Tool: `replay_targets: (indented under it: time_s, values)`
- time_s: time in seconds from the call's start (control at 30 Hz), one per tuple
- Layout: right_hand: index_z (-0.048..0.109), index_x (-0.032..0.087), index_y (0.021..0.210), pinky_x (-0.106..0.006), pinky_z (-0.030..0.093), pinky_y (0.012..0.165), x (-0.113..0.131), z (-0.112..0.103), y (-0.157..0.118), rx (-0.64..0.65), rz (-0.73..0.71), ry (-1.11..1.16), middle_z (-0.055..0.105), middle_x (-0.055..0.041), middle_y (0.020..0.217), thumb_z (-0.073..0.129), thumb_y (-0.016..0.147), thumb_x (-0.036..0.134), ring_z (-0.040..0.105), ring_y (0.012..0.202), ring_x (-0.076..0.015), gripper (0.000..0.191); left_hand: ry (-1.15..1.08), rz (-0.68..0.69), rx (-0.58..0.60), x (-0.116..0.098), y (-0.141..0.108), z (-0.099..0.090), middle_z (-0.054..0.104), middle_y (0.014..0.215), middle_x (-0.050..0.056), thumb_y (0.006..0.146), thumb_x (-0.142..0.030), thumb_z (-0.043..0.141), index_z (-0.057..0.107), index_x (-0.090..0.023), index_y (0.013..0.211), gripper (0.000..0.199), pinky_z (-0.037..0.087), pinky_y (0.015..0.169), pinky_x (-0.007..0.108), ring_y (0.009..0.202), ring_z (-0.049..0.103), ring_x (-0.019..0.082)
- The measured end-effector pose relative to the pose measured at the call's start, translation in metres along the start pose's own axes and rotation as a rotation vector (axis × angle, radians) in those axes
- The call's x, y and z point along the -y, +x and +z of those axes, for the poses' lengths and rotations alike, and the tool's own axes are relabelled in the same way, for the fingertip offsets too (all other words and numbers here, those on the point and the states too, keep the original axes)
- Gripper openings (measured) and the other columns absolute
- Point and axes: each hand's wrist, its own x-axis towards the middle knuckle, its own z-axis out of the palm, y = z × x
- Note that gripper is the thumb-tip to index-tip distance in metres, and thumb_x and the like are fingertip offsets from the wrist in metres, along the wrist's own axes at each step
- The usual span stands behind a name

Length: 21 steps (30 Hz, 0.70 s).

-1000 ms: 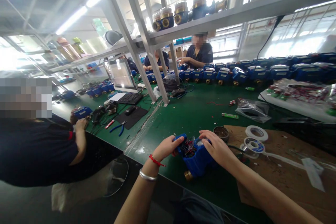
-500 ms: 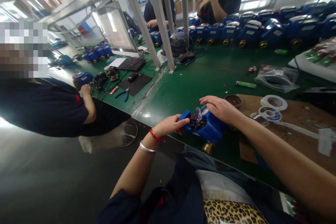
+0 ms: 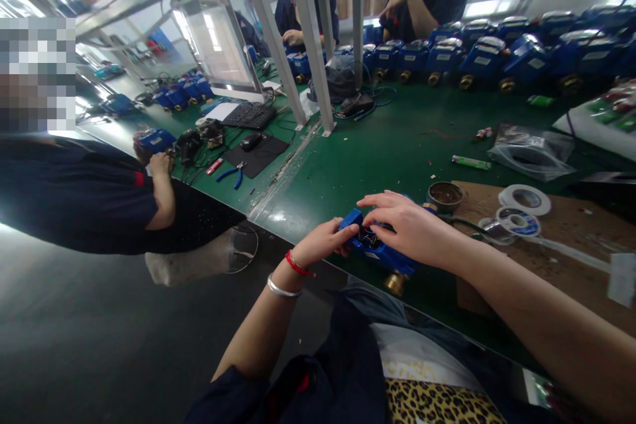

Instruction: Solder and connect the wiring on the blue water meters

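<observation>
At twelve o'clock, by the green table [image 3: 348,165] edge, an open blue housing [image 3: 381,256] looks stiff, weighted by its brass fitting [image 3: 395,283], its wires [image 3: 368,236] fragile: best held by its sides. The left hand [image 3: 320,244] pinches one end; the right hand [image 3: 415,228] arches over, grip unclear. Similar housings [image 3: 483,59] line one o'clock beyond.

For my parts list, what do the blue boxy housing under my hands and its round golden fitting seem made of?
Blue housing: probably semi-gloss plastic, from its even colour and soft sheen; perhaps painted metal. Golden fitting: likely bare brass, from its yellow metallic glint.
</observation>
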Motion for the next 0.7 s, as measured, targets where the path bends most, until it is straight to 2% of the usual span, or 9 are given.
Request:
replay_targets:
  time_s: [0.13, 0.23, 0.4, 0.5, 0.6, 0.7]
  values:
    - [0.074, 0.017, 0.093, -0.053, 0.026, 0.114, 0.010, -0.013, 0.010, 0.181, 0.000, -0.025, 0.055, -0.0116, 0.139, 0.057, 0.080, 0.018, 0.043, 0.134, -0.0306, 0.022, 0.024, 0.037, -0.025, -0.003, -0.004, 0.003, 0.062, 0.068, 0.002, 0.084, -0.071, 0.044, 0.052, -0.013, 0.101, 0.061, 0.047, 0.056, 0.026, 0.061, 0.065, 0.018]
    - [0.075, 0.016, 0.092, -0.052, 0.028, 0.112, 0.015, -0.019, 0.017, 0.242, -0.006, -0.019, 0.056, -0.0129, 0.138, 0.058, 0.078, 0.019, 0.044, 0.133, -0.0324, 0.022, 0.009, 0.039, -0.044, -0.002, -0.004, 0.004, 0.062, 0.069, 0.002, 0.083, -0.072, 0.043, 0.052, -0.013, 0.103, 0.063, 0.046, 0.055, 0.026, 0.059, 0.064, 0.018]
    - [0.077, 0.015, 0.084, -0.050, 0.031, 0.110, 0.019, -0.019, 0.025, 0.268, -0.010, -0.060, 0.060, -0.0145, 0.132, 0.053, 0.081, 0.020, 0.049, 0.128, -0.0340, 0.024, -0.019, 0.034, -0.086, 0.009, 0.001, 0.007, 0.061, 0.065, 0.001, 0.082, -0.073, 0.045, 0.052, -0.013, 0.100, 0.062, 0.045, 0.053, 0.025, 0.056, 0.062, 0.016]
    - [0.076, 0.011, 0.096, -0.046, 0.033, 0.110, 0.017, -0.014, 0.024, 0.260, -0.019, -0.056, 0.061, -0.0171, 0.130, 0.050, 0.083, 0.020, 0.049, 0.127, -0.0329, 0.030, -0.023, 0.025, -0.099, 0.012, 0.001, 0.008, 0.061, 0.066, 0.001, 0.081, -0.074, 0.045, 0.051, -0.013, 0.101, 0.064, 0.044, 0.053, 0.025, 0.056, 0.062, 0.016]
    - [0.071, 0.007, 0.109, -0.043, 0.034, 0.110, 0.014, -0.008, 0.021, 0.197, -0.013, -0.036, 0.060, -0.0189, 0.130, 0.047, 0.087, 0.021, 0.050, 0.126, -0.0306, 0.036, -0.010, 0.013, -0.098, 0.010, -0.001, 0.010, 0.061, 0.066, 0.001, 0.081, -0.075, 0.044, 0.051, -0.012, 0.104, 0.067, 0.043, 0.054, 0.025, 0.057, 0.062, 0.017]
    - [0.070, 0.007, 0.107, -0.040, 0.035, 0.109, 0.013, -0.005, 0.017, 0.141, 0.016, -0.006, 0.061, -0.0191, 0.127, 0.044, 0.089, 0.022, 0.052, 0.124, -0.0283, 0.035, 0.018, 0.011, -0.123, 0.007, -0.004, 0.012, 0.061, 0.067, 0.002, 0.080, -0.075, 0.043, 0.052, -0.011, 0.105, 0.069, 0.044, 0.056, 0.026, 0.059, 0.062, 0.018]
